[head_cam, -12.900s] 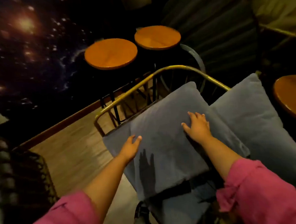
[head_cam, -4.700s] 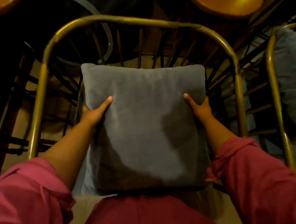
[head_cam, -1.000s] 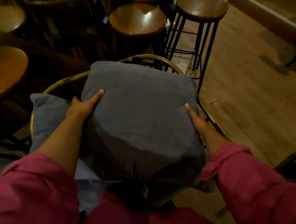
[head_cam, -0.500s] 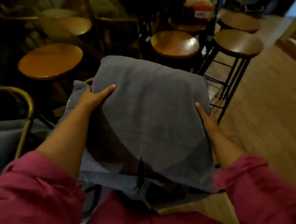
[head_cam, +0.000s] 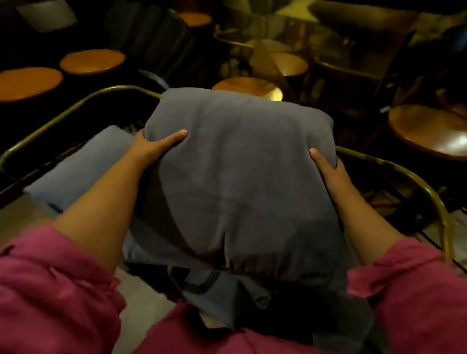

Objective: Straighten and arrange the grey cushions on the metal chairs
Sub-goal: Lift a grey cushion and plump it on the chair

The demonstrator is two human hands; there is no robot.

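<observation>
Half a second ago the view faced a bright wooden floor on the right; now it has turned left, and a second brass chair rail shows at the left side. Both hands have kept their hold on the big grey cushion (head_cam: 240,176).

That cushion sits up in front of the person, above the metal chair (head_cam: 408,170). The left hand (head_cam: 153,148) grips its left edge. The thumb lies flat on top and the other fingers are hidden behind the edge. The right hand (head_cam: 328,170) holds the right edge the same way, thumb on top and fingers tucked out of sight. Both arms reach forward, a bit bent, with pink sleeves (head_cam: 50,300) pushed up near the elbows.

The cushion is square and puffy, with soft dark grey cloth and rounded corners. A crease runs down near its bottom edge. More grey cloth lies under it, close to the person.

A lighter grey cushion (head_cam: 87,165) lies to the left, inside the other chair frame (head_cam: 64,111). The chair rails are thin, curved and gold-brown. Round wooden stools (head_cam: 434,135) stand around, smooth and shiny.
</observation>
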